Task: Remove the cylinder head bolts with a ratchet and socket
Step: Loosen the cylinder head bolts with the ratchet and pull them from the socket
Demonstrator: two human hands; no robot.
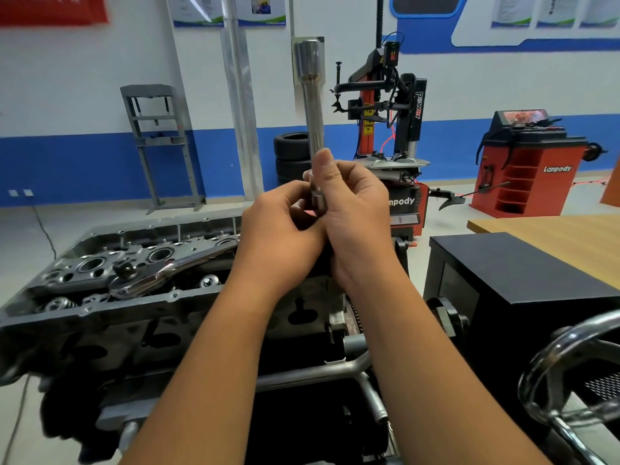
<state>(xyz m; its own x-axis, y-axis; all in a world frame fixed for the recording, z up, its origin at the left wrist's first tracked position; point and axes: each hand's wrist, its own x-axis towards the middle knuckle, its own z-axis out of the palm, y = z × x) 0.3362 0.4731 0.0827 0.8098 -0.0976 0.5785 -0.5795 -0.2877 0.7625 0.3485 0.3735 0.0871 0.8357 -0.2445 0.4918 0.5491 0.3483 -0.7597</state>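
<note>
A: Where are the hands?

B: Both are raised near the middle of the view, over the 3 o'clock end of the cylinder head (100,263). The right hand (352,209) has its fingers curled round the lower part of a long extension bar (313,105), which stands upright and points to 12 o'clock, its wider end on top.

A: And the other grip?

B: The left hand (281,226) sits just at 9 o'clock of the right, touching it, fingers bent in a pinch at a short chrome socket (318,200) at the bar's lower end. Whether socket and bar are fully joined I cannot tell; the fingers cover the joint.

A: The ratchet?

B: The ratchet (167,271) lies loose on top of the cylinder head, at 9 o'clock of the hands, its round head toward 8 o'clock and its handle running toward 2 o'clock under the left wrist. Neither hand touches it.

A: Anything else nearby?

B: A black box (523,266) at 4 o'clock, a wooden worktop (553,236) behind it, a chrome handwheel (570,370) at 5 o'clock. Further back, a tyre changer (385,112) at 12 o'clock and a red wheel balancer (526,162) at 2 o'clock
</note>
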